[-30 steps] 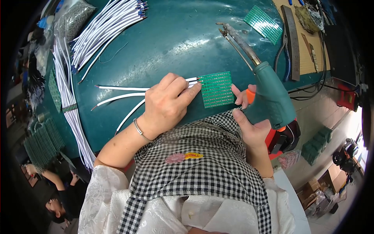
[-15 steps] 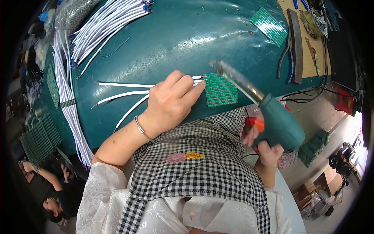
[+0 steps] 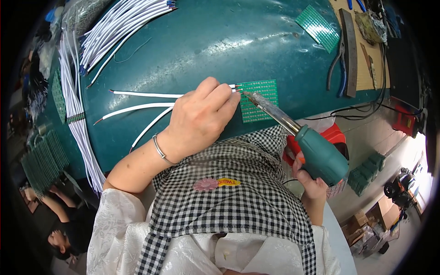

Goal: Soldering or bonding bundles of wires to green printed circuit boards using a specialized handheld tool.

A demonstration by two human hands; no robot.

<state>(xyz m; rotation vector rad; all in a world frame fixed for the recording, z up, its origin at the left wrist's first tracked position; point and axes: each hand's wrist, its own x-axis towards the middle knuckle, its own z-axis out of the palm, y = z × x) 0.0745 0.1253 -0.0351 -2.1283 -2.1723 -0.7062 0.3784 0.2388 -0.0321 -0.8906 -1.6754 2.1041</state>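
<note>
My left hand (image 3: 199, 114) is closed over white wires (image 3: 146, 95), pinching them so their bare ends lie at the left edge of a green circuit board panel (image 3: 261, 112). Three wire tails stick out to the left of the hand. My right hand (image 3: 311, 183) grips a soldering gun with a dark green body (image 3: 321, 158) and an orange trigger. Its metal tip is at the board's upper left edge, beside the wire ends and my left fingertips. Whether the tip touches a wire is too small to tell.
White wires (image 3: 130, 27) are heaped at the back left, near a tied wire bundle (image 3: 85, 142). Another green board (image 3: 319, 28) lies at the back right, by pliers (image 3: 338, 66) and a metal bar (image 3: 349, 55). Black cables (image 3: 353, 114) cross the table's right edge. A person (image 3: 68, 229) sits at left.
The soldering gun has swung down and left, bringing its tip from above the board to the wire ends. My left hand still pinches the wires, slightly shifted.
</note>
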